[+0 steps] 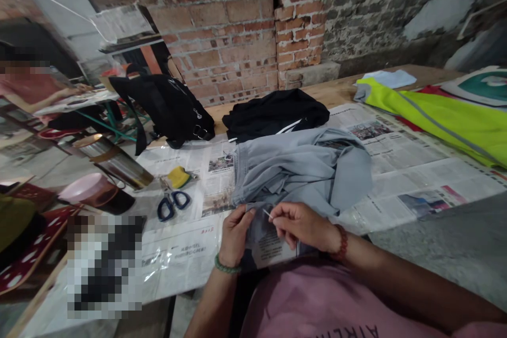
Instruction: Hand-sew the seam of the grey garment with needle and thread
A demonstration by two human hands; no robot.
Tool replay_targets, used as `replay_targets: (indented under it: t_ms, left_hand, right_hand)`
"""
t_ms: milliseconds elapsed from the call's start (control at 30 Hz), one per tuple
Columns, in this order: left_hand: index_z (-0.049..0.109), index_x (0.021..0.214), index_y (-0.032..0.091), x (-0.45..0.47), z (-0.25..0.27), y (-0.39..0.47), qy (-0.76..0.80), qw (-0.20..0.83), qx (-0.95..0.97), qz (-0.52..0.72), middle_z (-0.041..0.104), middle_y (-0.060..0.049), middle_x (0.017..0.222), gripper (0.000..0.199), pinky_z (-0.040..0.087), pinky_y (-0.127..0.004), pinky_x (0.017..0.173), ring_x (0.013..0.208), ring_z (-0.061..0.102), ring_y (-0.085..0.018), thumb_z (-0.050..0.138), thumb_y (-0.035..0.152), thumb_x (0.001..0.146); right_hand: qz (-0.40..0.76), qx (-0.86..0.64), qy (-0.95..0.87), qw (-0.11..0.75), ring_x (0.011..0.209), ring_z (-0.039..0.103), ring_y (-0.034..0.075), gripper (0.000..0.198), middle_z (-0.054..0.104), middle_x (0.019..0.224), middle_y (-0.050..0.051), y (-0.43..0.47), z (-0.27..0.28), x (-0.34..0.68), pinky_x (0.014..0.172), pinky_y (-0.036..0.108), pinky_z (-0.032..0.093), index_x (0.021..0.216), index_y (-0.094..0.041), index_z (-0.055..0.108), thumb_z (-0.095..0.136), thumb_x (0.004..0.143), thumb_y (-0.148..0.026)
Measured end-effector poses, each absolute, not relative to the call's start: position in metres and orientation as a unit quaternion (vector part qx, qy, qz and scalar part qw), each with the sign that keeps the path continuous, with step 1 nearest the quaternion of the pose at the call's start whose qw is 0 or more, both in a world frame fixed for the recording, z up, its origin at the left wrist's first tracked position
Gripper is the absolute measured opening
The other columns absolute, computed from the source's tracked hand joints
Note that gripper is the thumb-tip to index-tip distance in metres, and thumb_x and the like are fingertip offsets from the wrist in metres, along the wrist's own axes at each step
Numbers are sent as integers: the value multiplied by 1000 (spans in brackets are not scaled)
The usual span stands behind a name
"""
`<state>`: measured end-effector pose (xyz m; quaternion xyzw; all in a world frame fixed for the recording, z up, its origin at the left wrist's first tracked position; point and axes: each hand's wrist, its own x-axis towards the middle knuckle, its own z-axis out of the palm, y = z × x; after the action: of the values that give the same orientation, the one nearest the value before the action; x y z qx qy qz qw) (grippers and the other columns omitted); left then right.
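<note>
A grey garment point(293, 169), which looks like trousers, lies crumpled on the table, part of it drawn down toward my lap. My left hand point(236, 229) pinches a fold of its cloth between thumb and fingers. Close beside it, my right hand point(299, 224) is closed on a thin, pale needle-like tool point(268, 214), its tip pointing toward the cloth. The exact kind of tool is too small to make out. Dark-blue-handled scissors point(173, 204) rest left of the garment, next to a yellow-green object point(179, 176).
Newspaper under clear plastic point(190, 264) covers the table. A black garment point(277, 111) and black bag point(174, 111) lie behind; a steel flask point(114, 161) and lidded cup point(97, 193) stand left. Right are a neon-yellow garment point(439, 119) and an iron point(481, 87). A person point(35, 84) sits farther back.
</note>
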<state>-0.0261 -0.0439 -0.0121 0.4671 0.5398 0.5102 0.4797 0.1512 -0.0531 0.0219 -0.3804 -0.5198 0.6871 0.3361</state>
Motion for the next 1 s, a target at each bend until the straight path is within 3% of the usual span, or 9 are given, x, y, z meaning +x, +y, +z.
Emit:
replay_targets:
  t_ms: [133,300,767,900,1000]
  left_hand:
    - [68,70,16,-28,-13,-45,537,461,488,510,63,1,66,16,40,-20,53,58,52,-11,66,31,65]
    - [69,74,16,-31,-16,-46,540,434,518,502,67,-2,76,17,43,-22,61,69,57,-15,65,31,67]
    - [70,75,20,-25,-5,-48,453,403,657,447,63,-4,80,10,45,-27,75,79,57,-17,61,23,72]
    - [70,77,20,-25,-5,-49,438,421,670,428,63,-5,81,11,45,-28,76,81,57,-18,60,25,73]
    - [69,78,20,-24,-5,-49,452,412,658,439,65,-5,82,11,45,-28,77,81,58,-18,60,22,73]
  right_hand:
    - [677,-419,-529,295,27,42,3,10,53,50,-7,-57,16,143,28,14,27,75,-15,50,45,77,-24]
    - [672,-431,-521,301,26,42,3,10,53,49,-7,-54,12,140,27,13,27,76,-15,49,43,77,-24]
    - [677,-435,-497,324,25,40,3,13,51,47,-8,-52,1,131,27,13,23,70,-17,43,41,78,-27]
    - [656,-449,-512,326,29,47,4,7,56,56,-7,-52,3,133,29,14,25,78,-19,40,43,78,-26]
    - [635,-450,-571,261,31,50,6,8,60,66,-4,-52,15,147,30,16,28,83,-19,43,42,79,-26]
